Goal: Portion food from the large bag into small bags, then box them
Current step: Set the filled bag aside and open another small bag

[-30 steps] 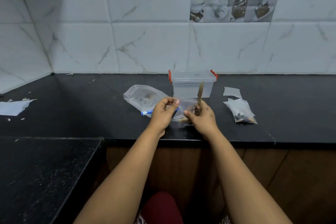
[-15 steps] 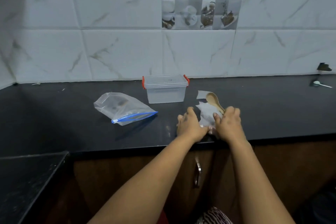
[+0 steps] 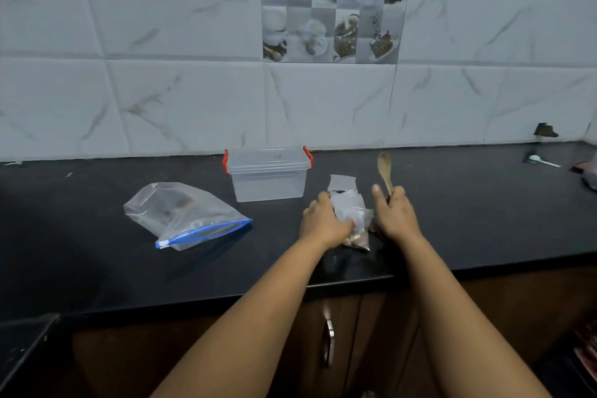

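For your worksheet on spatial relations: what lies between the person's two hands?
In the head view, small clear plastic bags lie between the left hand and right hand.

Large bag (image 3: pixel 184 215) lying, small bags (image 3: pixel 350 215) piled

From my remote seat I see a black countertop (image 3: pixel 452 220) that looks like polished stone, smooth with a dull sheen. The wall tiles (image 3: pixel 161 90) are glossy white with marble veining. The box (image 3: pixel 268 176) is clear, slightly frosted plastic with red plastic clips (image 3: pixel 226 161). The large bag (image 3: pixel 184 215) is thin, shiny, crinkled film with a blue plastic zip strip. The small bags (image 3: pixel 350 213) are the same clear wrinkled film. The spoon (image 3: pixel 385 171) looks like matt pale wood. The cabinet fronts (image 3: pixel 500 317) below read as brown wood, with a shiny metal handle (image 3: pixel 329 344).
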